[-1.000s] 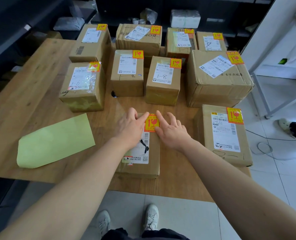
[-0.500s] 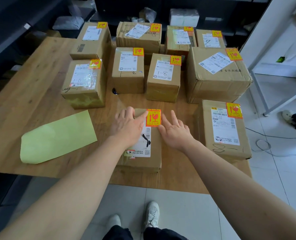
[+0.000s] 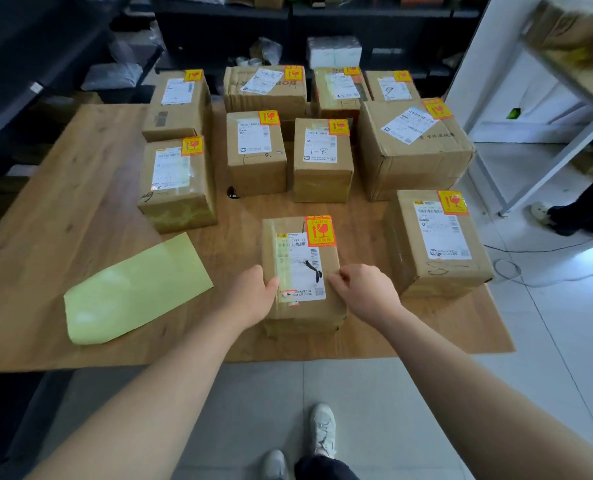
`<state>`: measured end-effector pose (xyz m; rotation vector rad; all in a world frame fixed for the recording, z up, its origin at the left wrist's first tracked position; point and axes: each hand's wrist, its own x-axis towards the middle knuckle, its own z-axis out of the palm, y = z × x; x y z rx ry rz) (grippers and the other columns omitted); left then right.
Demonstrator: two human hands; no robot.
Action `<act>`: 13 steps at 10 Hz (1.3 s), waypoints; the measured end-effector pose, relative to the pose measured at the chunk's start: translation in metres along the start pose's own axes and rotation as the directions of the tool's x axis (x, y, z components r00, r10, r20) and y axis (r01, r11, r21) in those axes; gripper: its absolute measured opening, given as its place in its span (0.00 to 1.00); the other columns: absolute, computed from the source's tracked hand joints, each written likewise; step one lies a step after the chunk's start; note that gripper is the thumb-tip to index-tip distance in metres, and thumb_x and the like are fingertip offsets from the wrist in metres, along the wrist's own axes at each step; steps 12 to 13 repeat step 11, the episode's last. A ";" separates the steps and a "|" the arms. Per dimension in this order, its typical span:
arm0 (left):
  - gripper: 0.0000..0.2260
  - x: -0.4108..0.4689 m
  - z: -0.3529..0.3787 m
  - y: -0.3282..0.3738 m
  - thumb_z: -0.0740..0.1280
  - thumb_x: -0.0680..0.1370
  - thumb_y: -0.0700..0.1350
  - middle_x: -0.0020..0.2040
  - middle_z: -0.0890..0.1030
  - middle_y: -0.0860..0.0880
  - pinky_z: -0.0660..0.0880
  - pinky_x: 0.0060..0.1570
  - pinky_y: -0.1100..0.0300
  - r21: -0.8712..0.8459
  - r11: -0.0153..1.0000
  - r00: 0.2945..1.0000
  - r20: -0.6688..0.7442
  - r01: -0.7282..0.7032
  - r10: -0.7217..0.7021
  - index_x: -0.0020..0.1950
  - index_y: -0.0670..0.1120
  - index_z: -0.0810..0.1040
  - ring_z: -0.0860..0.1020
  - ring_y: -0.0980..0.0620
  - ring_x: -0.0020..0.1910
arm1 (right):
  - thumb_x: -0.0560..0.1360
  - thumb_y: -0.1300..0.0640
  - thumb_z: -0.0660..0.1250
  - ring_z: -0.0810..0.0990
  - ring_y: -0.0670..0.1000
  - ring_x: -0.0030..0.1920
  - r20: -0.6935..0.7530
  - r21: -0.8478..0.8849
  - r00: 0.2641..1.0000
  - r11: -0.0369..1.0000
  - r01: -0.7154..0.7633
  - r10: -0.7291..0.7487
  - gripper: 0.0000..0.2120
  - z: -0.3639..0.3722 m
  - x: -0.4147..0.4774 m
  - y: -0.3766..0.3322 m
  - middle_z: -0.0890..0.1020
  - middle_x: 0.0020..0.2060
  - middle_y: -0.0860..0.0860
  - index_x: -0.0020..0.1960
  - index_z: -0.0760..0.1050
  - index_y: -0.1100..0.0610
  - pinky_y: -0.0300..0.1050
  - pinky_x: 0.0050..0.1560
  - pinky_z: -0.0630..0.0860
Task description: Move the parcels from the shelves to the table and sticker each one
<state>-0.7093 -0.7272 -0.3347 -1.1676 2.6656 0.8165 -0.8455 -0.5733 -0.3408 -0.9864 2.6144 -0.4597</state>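
Note:
A small cardboard parcel [image 3: 300, 261] lies near the front edge of the wooden table [image 3: 80, 202]. It has a white shipping label and an orange-and-yellow fragile sticker [image 3: 319, 231] stuck at its far right corner. My left hand [image 3: 253, 296] holds the parcel's near left side, thumb on top. My right hand [image 3: 364, 292] sits at the near right edge with curled fingers, thumb on the top face. Several other stickered parcels stand behind it, the closest to its right [image 3: 437, 240].
A yellow-green backing sheet [image 3: 132, 289] lies flat to the left of the parcel. Dark shelves [image 3: 218, 29] with a few items run along the back and left. A white rack [image 3: 547, 161], another person's shoe [image 3: 542, 213] and a floor cable [image 3: 530, 271] are on the right.
Both hands have drawn back from the sticker at the parcel's far end to its near end and now hold its sides. The sticker stays flat on the parcel.

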 end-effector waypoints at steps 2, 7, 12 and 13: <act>0.14 0.025 -0.010 0.028 0.59 0.81 0.52 0.37 0.71 0.50 0.62 0.31 0.56 0.008 0.999 0.998 -0.037 -0.053 0.054 0.39 0.46 0.64 0.70 0.49 0.35 | 0.80 0.49 0.58 0.75 0.58 0.40 -0.091 0.134 0.992 0.988 -0.079 0.092 0.17 -0.018 0.013 0.006 0.79 0.37 0.53 0.38 0.72 0.58 0.46 0.36 0.66; 0.11 0.083 0.008 0.070 0.57 0.82 0.51 0.42 0.71 0.49 0.68 0.39 0.56 0.028 1.000 0.999 0.035 -0.013 0.012 0.46 0.44 0.68 0.72 0.49 0.42 | 0.81 0.50 0.57 0.76 0.56 0.44 0.134 0.098 0.969 0.970 -0.221 0.207 0.14 -0.047 0.079 0.027 0.77 0.44 0.54 0.50 0.73 0.60 0.46 0.40 0.71; 0.16 0.080 -0.006 0.060 0.57 0.81 0.54 0.42 0.79 0.46 0.74 0.40 0.54 0.109 0.994 0.996 -0.090 -0.012 0.021 0.37 0.47 0.71 0.75 0.47 0.40 | 0.79 0.57 0.62 0.77 0.55 0.54 0.042 -0.253 0.997 0.965 0.074 -0.065 0.10 -0.064 0.089 0.016 0.78 0.55 0.54 0.59 0.71 0.58 0.47 0.47 0.73; 0.16 0.080 -0.006 0.060 0.57 0.81 0.54 0.42 0.79 0.46 0.74 0.40 0.54 0.109 0.994 0.996 -0.090 -0.012 0.021 0.37 0.47 0.71 0.75 0.47 0.40 | 0.79 0.57 0.62 0.77 0.55 0.54 0.042 -0.253 0.997 0.965 0.074 -0.065 0.10 -0.064 0.089 0.016 0.78 0.55 0.54 0.59 0.71 0.58 0.47 0.47 0.73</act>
